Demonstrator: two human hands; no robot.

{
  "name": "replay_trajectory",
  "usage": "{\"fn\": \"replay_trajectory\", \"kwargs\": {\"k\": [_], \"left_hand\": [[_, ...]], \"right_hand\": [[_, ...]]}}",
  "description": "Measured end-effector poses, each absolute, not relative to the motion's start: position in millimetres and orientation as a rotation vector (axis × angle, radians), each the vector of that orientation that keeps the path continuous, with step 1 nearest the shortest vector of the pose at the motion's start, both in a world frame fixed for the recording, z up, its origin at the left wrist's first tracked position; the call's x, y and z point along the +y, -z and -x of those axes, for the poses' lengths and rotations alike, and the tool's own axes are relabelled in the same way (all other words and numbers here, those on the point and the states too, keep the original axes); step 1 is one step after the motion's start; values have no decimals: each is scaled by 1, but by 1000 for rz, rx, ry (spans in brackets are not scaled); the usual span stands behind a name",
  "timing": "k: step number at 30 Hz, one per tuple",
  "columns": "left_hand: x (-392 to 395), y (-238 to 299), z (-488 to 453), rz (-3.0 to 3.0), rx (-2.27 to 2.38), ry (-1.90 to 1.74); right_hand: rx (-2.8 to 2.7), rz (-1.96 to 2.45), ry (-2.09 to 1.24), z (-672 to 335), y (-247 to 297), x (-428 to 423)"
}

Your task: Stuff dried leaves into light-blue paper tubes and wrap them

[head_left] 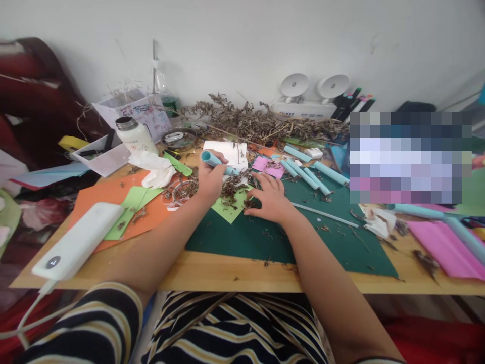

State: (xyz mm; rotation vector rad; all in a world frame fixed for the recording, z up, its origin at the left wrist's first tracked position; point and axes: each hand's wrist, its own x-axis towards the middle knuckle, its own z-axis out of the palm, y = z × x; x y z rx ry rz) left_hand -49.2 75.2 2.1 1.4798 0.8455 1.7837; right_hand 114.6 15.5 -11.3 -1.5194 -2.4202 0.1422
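Note:
My left hand [212,177] is wrapped round a light-blue paper tube [214,160], whose open end points up and to the left. The tube's lower end reaches into a heap of dried leaves [231,194] lying on a piece of green paper [232,213]. At the right edge of that heap rests my right hand [270,198], fingers spread, touching or nearly touching the leaves. I cannot tell whether a bit of leaf is under its fingertips. Behind the hands lies a white sheet [237,151], and several more blue paper tubes [303,174] lie to the right.
Dark green cutting mat [326,242] lies under the work. A white power bank [78,240] with a cable sits front left, near orange paper [93,194]. An uncapped bottle [134,136] stands at back left. Dried stems [242,119] and a white router [303,108] line the wall.

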Motion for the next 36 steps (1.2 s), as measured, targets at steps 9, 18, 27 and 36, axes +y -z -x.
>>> {"fn": "replay_trajectory", "kwargs": {"k": [9,18,27,36], "left_hand": [[57,-4,53,-2306,767,-1389],[60,-6,53,-2668,857,-1002],[54,-4,50,-2564,821,-1011],[56,5,46,-2502,735,-1053]], "right_hand": [[-2342,1520,-160,-113,11,15],[-2153,1359,-281,-122,7,24],[-1638,1227,-630,-119,-3,16],[-1291,1093,-941,-112,-4,17]]}}
